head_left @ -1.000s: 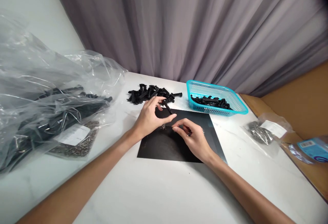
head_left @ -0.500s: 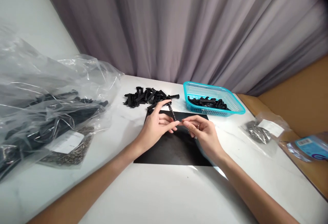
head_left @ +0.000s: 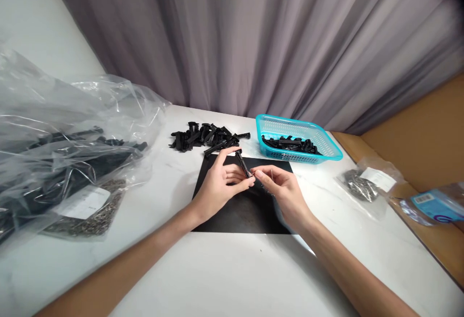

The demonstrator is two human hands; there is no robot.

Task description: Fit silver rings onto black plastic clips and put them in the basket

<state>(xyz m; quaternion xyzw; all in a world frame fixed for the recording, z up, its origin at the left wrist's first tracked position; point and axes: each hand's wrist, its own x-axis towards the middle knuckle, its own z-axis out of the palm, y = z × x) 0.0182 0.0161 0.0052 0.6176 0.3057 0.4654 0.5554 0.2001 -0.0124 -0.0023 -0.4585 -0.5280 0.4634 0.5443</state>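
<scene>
My left hand (head_left: 221, 186) pinches a thin black plastic clip (head_left: 242, 162) between thumb and fingers, holding it tilted above a black mat (head_left: 232, 213). My right hand (head_left: 284, 191) is closed in a pinch, its fingertips touching the lower end of the same clip; whatever small piece it holds is too small to make out. Both hands hover over the mat's far half. Behind them lies a loose pile of black clips (head_left: 205, 136) on the white table (head_left: 232, 278).
A turquoise basket (head_left: 326, 150) holding black clips stands at the back right. Big clear plastic bags (head_left: 61, 148) of black parts and a bag of small metal pieces (head_left: 85, 215) fill the left. Another small bag of metal parts (head_left: 362, 181) lies right, near a cardboard edge (head_left: 416, 138).
My right hand rose from the mat and came to meet the clip in my left hand. The left hand drew the clip nearer and tilted it up.
</scene>
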